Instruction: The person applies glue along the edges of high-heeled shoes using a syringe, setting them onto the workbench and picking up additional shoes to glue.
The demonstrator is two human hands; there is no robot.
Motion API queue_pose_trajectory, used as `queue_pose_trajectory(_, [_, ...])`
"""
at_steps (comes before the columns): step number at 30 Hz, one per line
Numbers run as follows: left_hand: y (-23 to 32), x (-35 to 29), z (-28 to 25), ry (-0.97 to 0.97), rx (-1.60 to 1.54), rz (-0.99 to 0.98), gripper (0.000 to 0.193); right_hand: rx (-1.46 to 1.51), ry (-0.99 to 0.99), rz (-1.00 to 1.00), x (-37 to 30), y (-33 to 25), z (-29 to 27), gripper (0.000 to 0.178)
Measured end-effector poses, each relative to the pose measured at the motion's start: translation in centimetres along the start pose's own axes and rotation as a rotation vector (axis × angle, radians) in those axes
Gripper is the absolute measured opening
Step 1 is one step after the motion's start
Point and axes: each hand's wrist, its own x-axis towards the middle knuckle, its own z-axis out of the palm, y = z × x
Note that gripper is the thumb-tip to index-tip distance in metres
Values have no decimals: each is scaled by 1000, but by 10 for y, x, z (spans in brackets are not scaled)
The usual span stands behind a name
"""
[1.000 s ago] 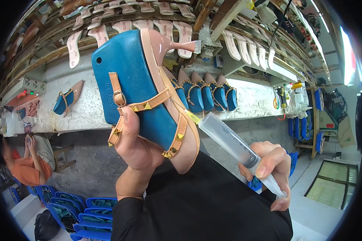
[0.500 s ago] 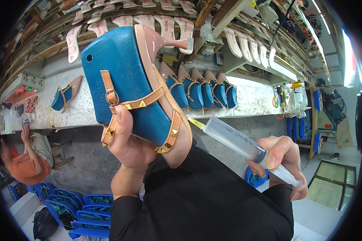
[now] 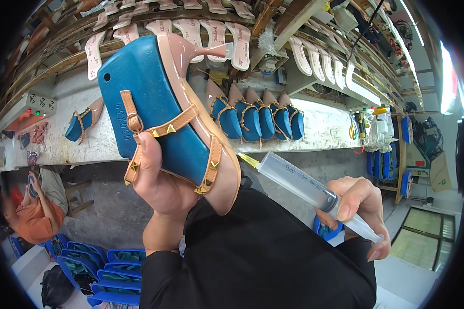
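Observation:
My left hand (image 3: 160, 183) grips a pink high-heeled shoe (image 3: 226, 180) from below, its thumb over the strap. A blue shoe last (image 3: 139, 92) fills the shoe, which is held on its side with the heel pointing right. Gold pyramid studs dot its tan straps, and a small buckle sits on the ankle strap. My right hand (image 3: 358, 206) is closed round a clear plastic syringe (image 3: 299, 177), with fingers at the barrel's end and on the plunger. The syringe's yellow tip (image 3: 248, 160) is at the shoe's sole edge; whether it touches I cannot tell.
Several similar shoes (image 3: 250, 121) stand in a row on the white worktable (image 3: 325, 123), another (image 3: 82, 123) farther left. Pale insoles (image 3: 241, 46) hang along the wooden rack. A co-worker in an orange top (image 3: 38, 219) sits at left. Blue bins (image 3: 116, 298) stand at lower left.
The shoe has shifted slightly left and tilted a little in my left hand. The syringe has moved slightly left with it. The co-worker's hands have come together at left.

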Motion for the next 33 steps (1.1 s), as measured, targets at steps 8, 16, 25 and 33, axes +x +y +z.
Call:
queue_pose_trajectory(8, [1,1,3,3,33,19,48,8,-37,-21,-3,3,-2,75])
queue_pose_trajectory(16, [2,2,1,-20,22,45,46,11,-8,14,-6,3,-1,75])
queue_pose_trajectory(25, [7,7,2,58,65,161,46,27,-79,19,-9,7,0,75])
queue_pose_trajectory(33, [5,10,9,66,-54,116,40,52,-28,24,-9,11,6,73])
